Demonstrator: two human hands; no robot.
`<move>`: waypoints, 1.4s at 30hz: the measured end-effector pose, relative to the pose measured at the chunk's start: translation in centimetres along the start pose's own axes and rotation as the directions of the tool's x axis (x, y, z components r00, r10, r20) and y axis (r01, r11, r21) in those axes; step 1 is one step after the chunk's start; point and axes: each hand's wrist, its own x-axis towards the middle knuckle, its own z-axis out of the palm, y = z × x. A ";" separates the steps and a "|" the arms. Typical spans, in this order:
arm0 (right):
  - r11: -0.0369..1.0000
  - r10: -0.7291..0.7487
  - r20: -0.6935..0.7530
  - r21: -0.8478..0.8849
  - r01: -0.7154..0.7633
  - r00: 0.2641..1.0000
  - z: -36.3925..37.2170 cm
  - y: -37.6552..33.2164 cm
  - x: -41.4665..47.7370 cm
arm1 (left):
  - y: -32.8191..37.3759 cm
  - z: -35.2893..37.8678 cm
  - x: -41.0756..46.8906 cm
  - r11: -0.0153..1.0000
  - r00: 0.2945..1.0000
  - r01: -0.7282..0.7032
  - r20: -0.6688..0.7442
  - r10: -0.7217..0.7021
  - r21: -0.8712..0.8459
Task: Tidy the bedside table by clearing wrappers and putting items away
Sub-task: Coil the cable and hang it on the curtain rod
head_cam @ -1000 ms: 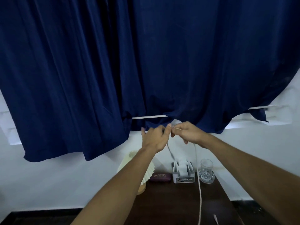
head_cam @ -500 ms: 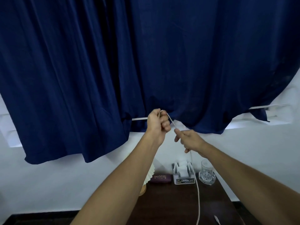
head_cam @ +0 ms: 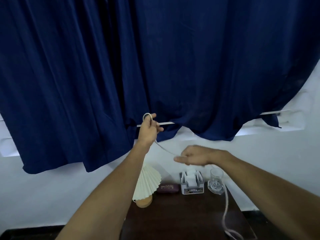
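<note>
A thin white cable [head_cam: 226, 205] runs between my two hands and hangs down to the dark wooden bedside table [head_cam: 181, 215]. My left hand [head_cam: 149, 129] is raised in front of the blue curtain and grips a small loop of the cable that shows above its fingers. My right hand [head_cam: 194, 155] is lower, above the table's back edge, blurred, with the cable passing through its curled fingers. From there the cable drops past the glass and curls on the table's front right part.
Along the table's back stand a pleated cream lamp [head_cam: 147, 184] on a wooden base, a maroon glasses case [head_cam: 168, 188], a grey holder [head_cam: 191, 183] with white items and a clear glass [head_cam: 216, 181]. A dark blue curtain [head_cam: 155, 66] hangs over the white wall behind.
My hands have parted: the left one rose with a loop of cable, the right one slid down and to the right along the cable toward the table.
</note>
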 end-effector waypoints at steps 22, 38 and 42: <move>0.742 0.181 -0.397 0.656 0.140 0.900 -1.1 0.7 3.1 | 3.7 2.7 -2.1 0.811 0.899 0.386 0.376 -0.224 -0.440; 0.976 -0.150 -0.063 -0.170 0.137 0.987 -0.9 -3.9 1.6 | -0.5 0.2 -1.6 0.958 0.941 0.284 0.202 -0.271 -0.037; 0.979 -0.164 -0.334 -0.173 0.111 0.928 -3.5 -3.1 2.0 | -0.6 0.6 -3.0 0.930 0.866 0.348 0.339 -0.367 0.119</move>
